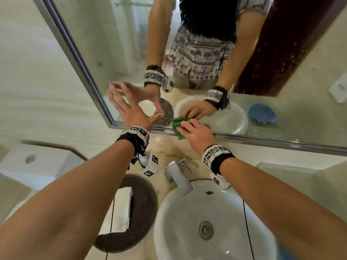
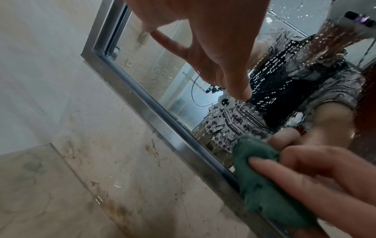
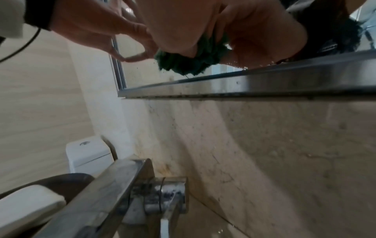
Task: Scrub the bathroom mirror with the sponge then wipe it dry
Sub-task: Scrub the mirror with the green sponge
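Right fingers (image 1: 185, 126) around green sponge (image 1: 178, 126)

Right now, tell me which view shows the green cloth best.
The left wrist view: the green cloth fills the foreground, pressed on the mirror at its lower frame by the right hand. The head view shows a small patch beside the knuckles; the right wrist view shows a dark bunch under the palm.

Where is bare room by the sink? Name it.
Bare: the counter strip between the faucet and the mirror frame, below the right hand holding the green cloth; also the sink bowl. Crowded: the brown tray with its folded towel, left of the sink.
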{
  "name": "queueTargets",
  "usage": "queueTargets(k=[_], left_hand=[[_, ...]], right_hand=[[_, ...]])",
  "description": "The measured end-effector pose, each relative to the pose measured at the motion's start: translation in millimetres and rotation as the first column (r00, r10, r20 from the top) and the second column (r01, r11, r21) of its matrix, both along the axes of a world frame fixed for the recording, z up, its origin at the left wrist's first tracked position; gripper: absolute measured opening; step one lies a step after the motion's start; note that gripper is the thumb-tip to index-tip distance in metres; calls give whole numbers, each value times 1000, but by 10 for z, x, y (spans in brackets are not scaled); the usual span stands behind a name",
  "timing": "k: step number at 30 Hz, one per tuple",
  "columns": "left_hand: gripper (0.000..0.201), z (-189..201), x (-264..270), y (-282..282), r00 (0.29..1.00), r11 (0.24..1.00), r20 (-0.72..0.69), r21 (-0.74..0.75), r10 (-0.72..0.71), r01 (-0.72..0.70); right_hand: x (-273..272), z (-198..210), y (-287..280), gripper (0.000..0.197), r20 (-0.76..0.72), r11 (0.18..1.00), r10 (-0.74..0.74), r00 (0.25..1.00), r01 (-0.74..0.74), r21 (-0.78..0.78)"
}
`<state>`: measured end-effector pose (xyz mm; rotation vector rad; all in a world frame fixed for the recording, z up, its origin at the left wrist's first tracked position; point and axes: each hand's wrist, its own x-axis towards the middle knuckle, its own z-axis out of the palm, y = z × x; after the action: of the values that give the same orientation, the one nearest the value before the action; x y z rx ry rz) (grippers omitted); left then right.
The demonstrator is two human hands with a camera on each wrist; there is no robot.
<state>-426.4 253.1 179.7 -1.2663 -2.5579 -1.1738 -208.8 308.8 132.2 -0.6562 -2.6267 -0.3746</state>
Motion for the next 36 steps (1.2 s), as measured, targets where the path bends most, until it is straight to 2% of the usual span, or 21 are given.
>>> queueTargets(k=[2, 5, 8, 10, 12, 14, 16, 19, 23, 28, 30, 32, 34, 36], left_hand=[[150, -3, -7, -7, 1000, 1000, -13, -18, -7, 7], [149, -26, -25, -21, 999, 1000, -31, -28, -10, 9], [144, -72, -73, -52, 995, 999, -93, -43, -29, 25], [136, -63, -135, -130, 986, 996, -156, -80, -57, 45], [128, -22, -248, -253, 972, 988, -215, -135, -100, 72], [119, 32, -426, -390, 954, 982, -262, -158, -146, 107], [111, 80, -662, -529, 915, 981, -369, -154, -164, 114], [111, 201, -1007, -677, 862, 985, -482, -140, -156, 100], [118, 358, -1358, -723, 832, 980, -527, -175, -172, 92], [135, 348, -1581, -720, 802, 950, -533, -286, -269, 128], [140, 321, -1615, -698, 793, 952, -547, -276, -269, 132], [137, 303, -1649, -667, 784, 954, -554, -254, -279, 160], [134, 284, -1707, -621, 771, 956, -570, -227, -284, 184], [143, 269, -1741, -602, 762, 954, -579, -234, -291, 186]], right_hand=[[-14, 19, 13, 50, 45, 1000, -9, 999, 10, -27], [-80, 210, 8, 41, 8, 1000, -5, 1000, 5, -18], [-195, 583, -21, 29, -168, 995, -24, 985, 39, 87], [-306, 843, -33, 25, -331, 983, -51, 942, 106, 149], [-428, 1016, -36, 27, -458, 967, -89, 885, 187, 174], [-534, 1068, -66, 32, -516, 956, -148, 844, 256, 144], [-617, 1011, -140, 37, -493, 952, -196, 848, 284, 111], [-684, 802, -252, 39, -385, 964, -194, 902, 248, 94], [-725, 465, -329, 31, -214, 975, -219, 952, 223, -7], [-791, 222, -369, 38, -60, 949, -305, 950, 298, -104], [-817, 292, -353, 37, -111, 945, -315, 942, 301, -130], [-876, 474, -345, 38, -210, 954, -295, 932, 274, -123], [-984, 743, -355, 37, -328, 960, -280, 902, 272, -73], [-1099, 965, -382, 31, -436, 958, -267, 859, 286, -22]])
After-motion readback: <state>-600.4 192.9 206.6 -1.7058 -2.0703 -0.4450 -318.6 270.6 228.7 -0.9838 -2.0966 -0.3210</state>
